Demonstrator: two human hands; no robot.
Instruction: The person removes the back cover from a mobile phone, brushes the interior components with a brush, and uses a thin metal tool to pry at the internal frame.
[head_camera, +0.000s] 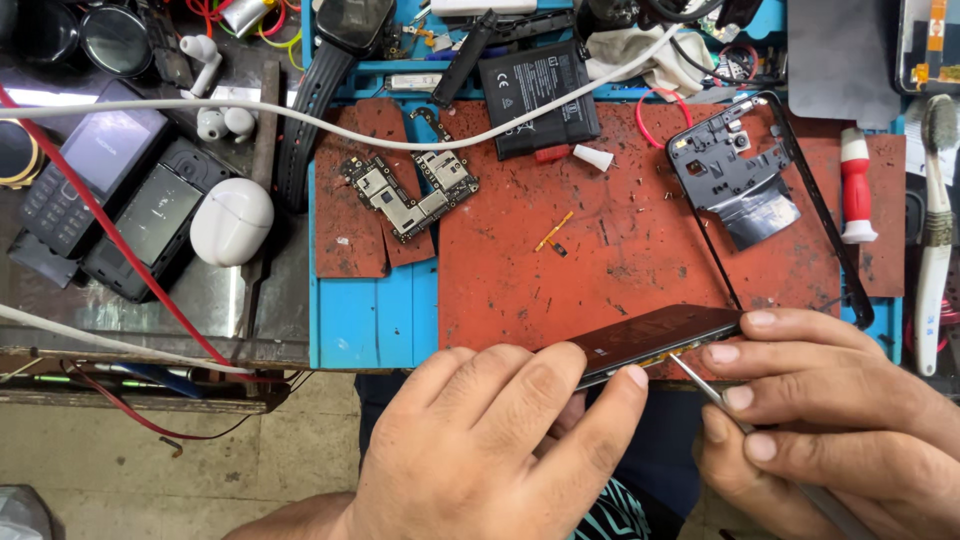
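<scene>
My left hand (490, 440) grips a dark phone screen assembly (650, 338) from below and behind, holding it edge-on over the front edge of the red work mat (620, 260). My right hand (830, 390) steadies the screen's right end with a fingertip on top and holds a thin metal tool (715, 395) whose tip touches the screen's lower edge. A phone circuit board (410, 190), a black battery (540, 95) and a black phone frame (745, 175) lie on the mat farther back.
Two dark keypad phones (110, 190) and a white earbud case (232, 220) sit at left. A white cable (300, 115) and a red wire (110, 240) cross the bench. A red-handled screwdriver (857, 185) and a toothbrush (935, 230) lie at right.
</scene>
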